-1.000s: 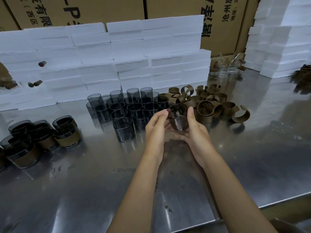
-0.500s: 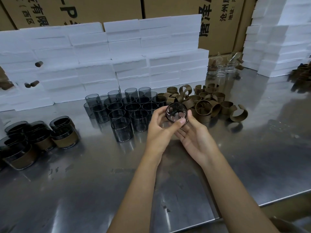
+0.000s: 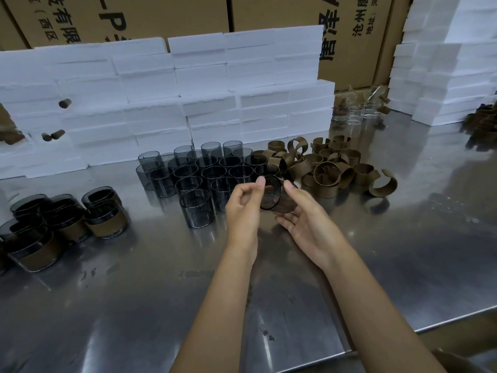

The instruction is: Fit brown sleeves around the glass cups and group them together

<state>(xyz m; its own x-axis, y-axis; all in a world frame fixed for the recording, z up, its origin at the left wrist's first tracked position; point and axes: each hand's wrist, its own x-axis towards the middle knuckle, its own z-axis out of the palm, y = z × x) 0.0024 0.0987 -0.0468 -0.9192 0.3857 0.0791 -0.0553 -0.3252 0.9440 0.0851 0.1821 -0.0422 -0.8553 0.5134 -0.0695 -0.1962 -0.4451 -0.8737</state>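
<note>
A polished steel table (image 3: 403, 265) runs back to a wall of stacked white foam blocks (image 3: 188, 84), with printed brown cardboard cartons (image 3: 269, 14) behind them. Taking the block of bare smoky-grey glass cups (image 3: 200, 172) as the landmark: well to its left stands the finished group of cups already wearing brown sleeves (image 3: 61, 222); just to its right lies a loose heap of curled brown paper-like sleeves (image 3: 326, 168).

In front of that block, above the table, the left hand (image 3: 242, 208) pinches the rim of one smoky glass cup held on its side (image 3: 274, 196), while the right hand (image 3: 304, 219) cradles its wall from beneath, fingers loosely curled around it. Whether a sleeve is on it yet is unclear.

The cup looks light, rigid, smooth and breakable, so it likely slips easily; support at rim and base seems safest. The sleeves look thin and springy, best spread open by their ends.
</note>
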